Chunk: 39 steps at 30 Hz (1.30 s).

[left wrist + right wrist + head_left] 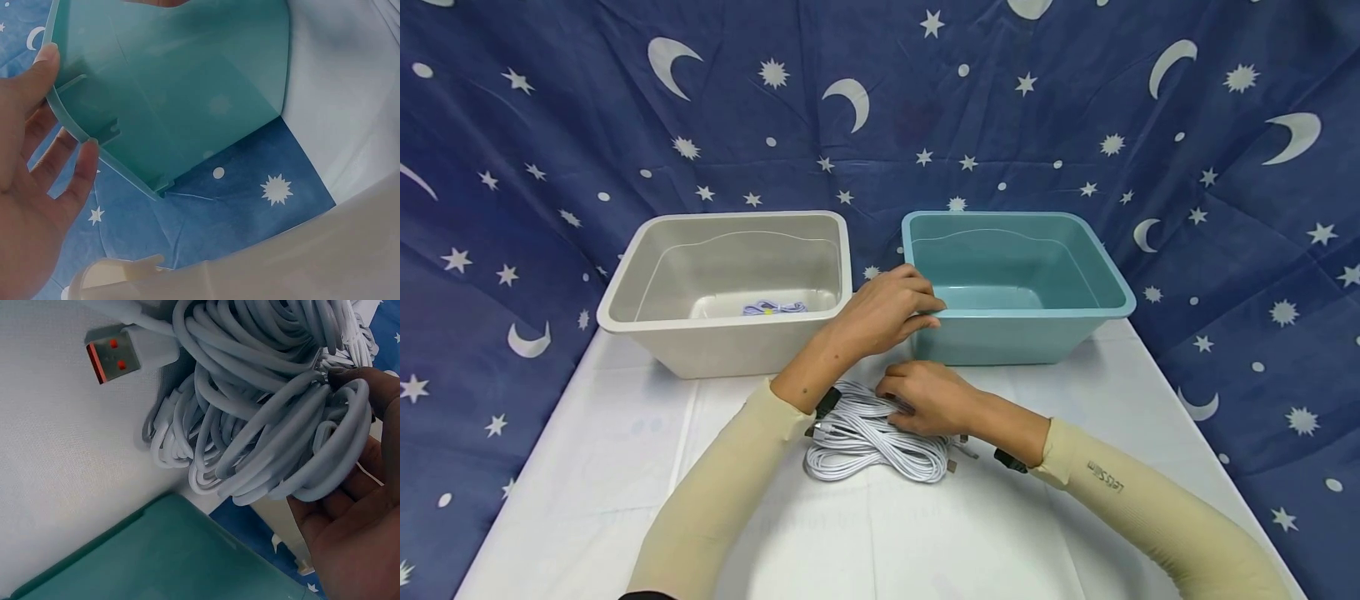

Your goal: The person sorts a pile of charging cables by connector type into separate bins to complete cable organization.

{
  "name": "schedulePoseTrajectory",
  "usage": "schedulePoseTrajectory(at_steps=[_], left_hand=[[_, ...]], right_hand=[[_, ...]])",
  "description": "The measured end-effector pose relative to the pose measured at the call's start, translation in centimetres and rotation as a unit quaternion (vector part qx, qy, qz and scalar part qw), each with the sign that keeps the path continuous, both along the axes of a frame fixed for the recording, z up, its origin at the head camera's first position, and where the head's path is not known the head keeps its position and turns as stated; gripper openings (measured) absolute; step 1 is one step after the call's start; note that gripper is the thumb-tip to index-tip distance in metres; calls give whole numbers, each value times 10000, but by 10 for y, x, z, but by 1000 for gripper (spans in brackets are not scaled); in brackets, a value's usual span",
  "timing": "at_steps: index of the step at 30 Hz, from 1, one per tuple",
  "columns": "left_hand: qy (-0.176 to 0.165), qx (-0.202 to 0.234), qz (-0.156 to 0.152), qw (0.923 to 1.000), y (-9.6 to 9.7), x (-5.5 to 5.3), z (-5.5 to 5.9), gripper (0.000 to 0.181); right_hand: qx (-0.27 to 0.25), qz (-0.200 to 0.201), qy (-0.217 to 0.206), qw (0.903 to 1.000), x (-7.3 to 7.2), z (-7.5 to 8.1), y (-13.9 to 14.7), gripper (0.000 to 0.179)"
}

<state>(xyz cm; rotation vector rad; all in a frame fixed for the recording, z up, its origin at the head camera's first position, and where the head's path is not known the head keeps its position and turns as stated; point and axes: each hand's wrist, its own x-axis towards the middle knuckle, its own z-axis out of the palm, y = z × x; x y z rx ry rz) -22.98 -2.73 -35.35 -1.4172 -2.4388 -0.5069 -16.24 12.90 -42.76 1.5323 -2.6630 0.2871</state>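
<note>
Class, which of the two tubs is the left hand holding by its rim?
The teal tub, right in the head view: the left hand grips its rim. The cream tub, at left, has no hand gripping it.

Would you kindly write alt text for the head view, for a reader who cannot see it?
A person's left hand grips a teal bin by its rim while the right hand holds coiled white cables on a white-covered table. To the left, an off-white bin holds a bundled cord; blue star-patterned fabric hangs behind.
</note>
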Motion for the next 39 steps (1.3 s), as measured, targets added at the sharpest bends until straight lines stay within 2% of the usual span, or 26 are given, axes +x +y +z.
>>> schedulePoseTrajectory(at_steps=[8, 17, 27, 35, 39], left_hand=[[-30, -36, -24, 10000, 0, 0, 0, 23], [-44, -82, 42, 9999, 0, 0, 1, 24], [-66, -140, 97, 9998, 1, 1, 2, 24], [-15, -75, 39, 10000, 1, 0, 2, 24], [-4, -70, 37, 10000, 1, 0, 1, 24]], right_hand=[[-67, -49, -189, 9998, 1, 2, -2, 23], [-167, -379, -420, 9983, 2, 6, 3, 25], [-283, -264, -574, 9976, 6, 13, 7, 25], [-559, -269, -602, 9963, 9, 24, 16, 25], [-514, -247, -572, 9967, 10, 30, 23, 26]])
